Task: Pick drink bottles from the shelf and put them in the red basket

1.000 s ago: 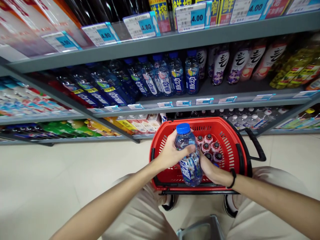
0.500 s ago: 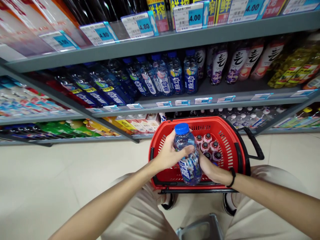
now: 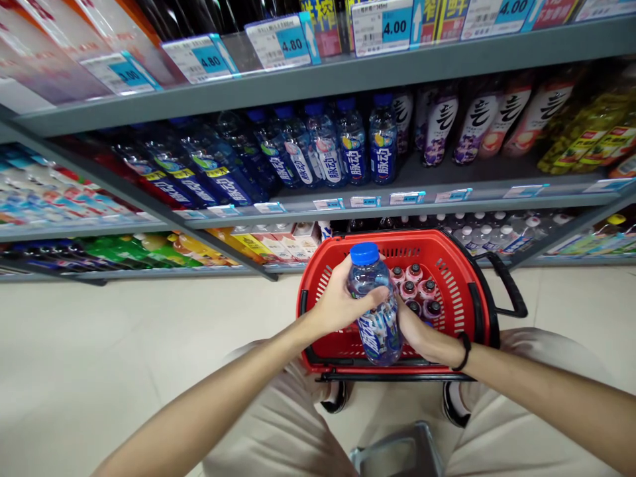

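Note:
A clear blue drink bottle (image 3: 380, 338) with a blue cap is tilted over a red shopping basket (image 3: 460, 311). My left hand (image 3: 340, 305) is wrapped round its upper left side, the thumb lying across the front. On the lower right, my right hand (image 3: 416, 334) presses against the same bottle; its fingers are hidden behind it. Inside the basket, several pink bottles (image 3: 408, 289) with dark caps stand close together to the right of the held bottle.
Ahead, a grey shelf (image 3: 278, 215) carries blue drink bottles (image 3: 328, 152), purple-labelled bottles (image 3: 440, 129) and price tags. The basket's black handle (image 3: 509, 285) sticks out right. Between my feet is a grey stool-like object (image 3: 400, 454) on the pale tiled floor (image 3: 89, 358).
Both hands keep the bottle in nearly the same place above the basket. The view has shifted very slightly, with the shelf and basket a little further right.

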The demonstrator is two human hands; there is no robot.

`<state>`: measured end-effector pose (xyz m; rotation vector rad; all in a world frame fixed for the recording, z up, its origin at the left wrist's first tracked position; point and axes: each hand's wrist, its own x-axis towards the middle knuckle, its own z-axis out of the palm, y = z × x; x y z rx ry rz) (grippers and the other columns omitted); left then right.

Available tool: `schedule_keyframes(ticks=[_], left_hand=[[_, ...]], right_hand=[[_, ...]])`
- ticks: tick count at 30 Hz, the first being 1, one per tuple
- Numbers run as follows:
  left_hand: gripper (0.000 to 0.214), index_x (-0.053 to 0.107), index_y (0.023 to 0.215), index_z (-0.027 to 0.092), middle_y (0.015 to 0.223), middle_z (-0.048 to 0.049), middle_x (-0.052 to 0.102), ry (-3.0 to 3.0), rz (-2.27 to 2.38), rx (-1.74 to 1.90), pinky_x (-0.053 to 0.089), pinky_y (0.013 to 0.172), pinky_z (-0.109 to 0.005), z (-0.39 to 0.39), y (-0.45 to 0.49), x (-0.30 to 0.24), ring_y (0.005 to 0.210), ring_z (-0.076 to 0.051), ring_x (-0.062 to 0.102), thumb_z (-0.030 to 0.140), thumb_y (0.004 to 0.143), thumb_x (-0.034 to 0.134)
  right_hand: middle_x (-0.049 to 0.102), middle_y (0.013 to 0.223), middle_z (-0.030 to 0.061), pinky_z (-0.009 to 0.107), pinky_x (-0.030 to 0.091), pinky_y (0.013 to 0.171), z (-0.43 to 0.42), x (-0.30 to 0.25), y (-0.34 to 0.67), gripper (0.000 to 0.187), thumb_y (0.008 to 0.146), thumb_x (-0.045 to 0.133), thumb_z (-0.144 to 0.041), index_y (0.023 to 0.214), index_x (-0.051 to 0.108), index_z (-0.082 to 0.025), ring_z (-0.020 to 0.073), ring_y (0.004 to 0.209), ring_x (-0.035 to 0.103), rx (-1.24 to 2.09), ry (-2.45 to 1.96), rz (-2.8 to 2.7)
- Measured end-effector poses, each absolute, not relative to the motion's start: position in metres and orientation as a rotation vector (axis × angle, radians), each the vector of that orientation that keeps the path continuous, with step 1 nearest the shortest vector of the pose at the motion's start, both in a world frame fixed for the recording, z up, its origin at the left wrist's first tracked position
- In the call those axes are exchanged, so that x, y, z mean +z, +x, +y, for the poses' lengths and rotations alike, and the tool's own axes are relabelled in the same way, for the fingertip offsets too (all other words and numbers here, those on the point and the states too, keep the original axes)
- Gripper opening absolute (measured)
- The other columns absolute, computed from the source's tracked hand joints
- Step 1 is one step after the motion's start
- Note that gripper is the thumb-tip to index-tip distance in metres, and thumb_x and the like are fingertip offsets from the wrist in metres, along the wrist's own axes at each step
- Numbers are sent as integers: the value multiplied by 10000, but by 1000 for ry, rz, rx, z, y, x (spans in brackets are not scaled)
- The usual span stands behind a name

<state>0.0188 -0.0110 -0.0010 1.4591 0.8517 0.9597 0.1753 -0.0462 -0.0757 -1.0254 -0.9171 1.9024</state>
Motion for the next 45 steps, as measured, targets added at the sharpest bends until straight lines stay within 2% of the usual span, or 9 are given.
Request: schedule_keyframes(ticks=[14,22,31,41,45], left_hand=[[483,538,1205,113,1077,-153,702,1538,772,1001,586,836,-363,-14,19,2,923,-234,706,272,814,771],[492,551,1235,106,1103,-168,698,1588,757,1026,588,874,-415,-16,18,-1,947,-257,707,233,812,766],[489,558,1225,119,1090,-144,707,1595,768,1029,594,864,-387,-16,18,-1,936,-244,712,221,797,773],[484,547,1209,115,1081,-155,694,1548,719,997,584,849,-377,-11,15,-1,932,-237,701,275,814,776],[480,540,1211,128,1069,-142,697,1532,711,985,582,849,-369,-10,15,-1,927,-231,701,306,831,773]], right_hand=[[668,1297,38,423,259,1230,-44,-48,172,638,905,484,-722,1332,627,-270,223,1385,440,1814,-934,-1023],[670,1288,41,418,270,1232,-43,-54,173,612,919,485,-687,1336,620,-260,219,1377,459,1804,-908,-1044],[661,1312,35,401,243,1247,-43,-66,175,573,960,452,-645,1364,599,-266,197,1396,442,1807,-907,-1059],[623,1368,38,404,190,1262,-45,-47,170,681,906,449,-745,1366,597,-264,208,1448,362,1788,-956,-1038],[627,1361,42,412,204,1257,-45,-48,171,680,885,503,-740,1356,605,-261,218,1443,369,1794,-987,-1015]])
